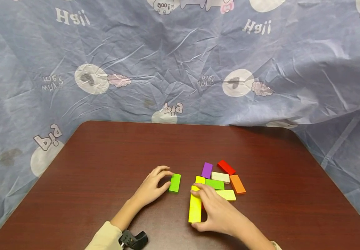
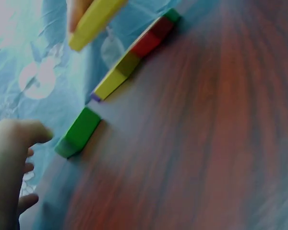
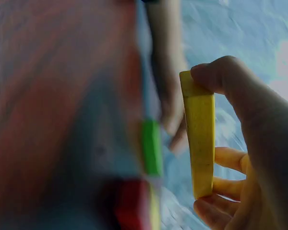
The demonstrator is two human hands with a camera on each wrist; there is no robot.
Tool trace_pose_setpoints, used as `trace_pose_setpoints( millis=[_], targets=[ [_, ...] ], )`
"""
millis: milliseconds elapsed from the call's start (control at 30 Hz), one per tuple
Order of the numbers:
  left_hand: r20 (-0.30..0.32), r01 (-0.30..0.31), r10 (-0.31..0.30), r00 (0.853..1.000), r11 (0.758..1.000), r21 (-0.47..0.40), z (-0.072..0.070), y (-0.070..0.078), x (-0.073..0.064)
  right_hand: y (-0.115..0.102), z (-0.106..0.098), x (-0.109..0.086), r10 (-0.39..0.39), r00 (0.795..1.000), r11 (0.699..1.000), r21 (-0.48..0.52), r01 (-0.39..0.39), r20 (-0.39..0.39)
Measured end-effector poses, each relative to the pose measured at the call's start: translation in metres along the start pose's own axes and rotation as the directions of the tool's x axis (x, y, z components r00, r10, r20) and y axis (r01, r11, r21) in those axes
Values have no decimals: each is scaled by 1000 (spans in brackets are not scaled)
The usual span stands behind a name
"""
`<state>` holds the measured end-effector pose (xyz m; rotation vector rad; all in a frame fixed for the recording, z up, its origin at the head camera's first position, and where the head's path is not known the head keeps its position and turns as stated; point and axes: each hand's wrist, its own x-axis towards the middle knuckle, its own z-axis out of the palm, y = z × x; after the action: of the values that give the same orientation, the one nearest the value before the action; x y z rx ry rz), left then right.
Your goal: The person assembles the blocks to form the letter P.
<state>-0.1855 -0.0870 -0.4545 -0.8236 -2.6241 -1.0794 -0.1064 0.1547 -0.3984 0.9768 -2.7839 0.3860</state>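
Observation:
A yellow block (image 1: pixel 195 205) is pinched lengthwise in my right hand (image 1: pixel 220 211), the thumb on its near end and fingertips on its far end. In the right wrist view this yellow block (image 3: pixel 200 139) is held up above the tabletop. My left hand (image 1: pixel 152 185) is beside a single light green block (image 1: pixel 175 183), fingers spread and loosely bent at its left side. The left wrist view shows a small gap between those fingers and the green block (image 2: pixel 79 132). Another yellow block (image 1: pixel 200 179) lies just beyond the held one, and a red block (image 3: pixel 133 203) lies partly hidden under my right hand.
Right of the hands lie a purple block (image 1: pixel 207 170), a red block (image 1: pixel 226 167), a cream block (image 1: pixel 220 177), a green block (image 1: pixel 214 184), an orange block (image 1: pixel 237 184) and a pale yellow block (image 1: pixel 227 195). The dark wooden table (image 1: pixel 130 146) ends at a patterned cloth (image 1: pixel 180 62).

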Motion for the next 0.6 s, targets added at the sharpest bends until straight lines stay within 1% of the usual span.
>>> trace_pose_setpoints(
  millis=[100, 233, 333, 433, 600],
  targets=[
    [59, -37, 37, 998, 999, 0, -3, -4, -1, -10, 17, 10, -77, 996, 997, 31, 75, 41],
    [105, -70, 66, 992, 997, 33, -1, -3, -1, -15, 32, 13, -123, 990, 991, 68, 118, 75],
    [120, -71, 64, 991, 996, 53, 1, 0, 0, -14, 38, 10, -133, 990, 990, 62, 130, 47],
    [155, -52, 43, 987, 997, 55, 3, 4, -1, -11, 42, 4, -128, 992, 991, 36, 129, -3],
    [216, -30, 28, 976, 1000, 7, 3, 9, -3, -9, 48, -3, -113, 993, 994, 8, 113, -40]
  ],
)
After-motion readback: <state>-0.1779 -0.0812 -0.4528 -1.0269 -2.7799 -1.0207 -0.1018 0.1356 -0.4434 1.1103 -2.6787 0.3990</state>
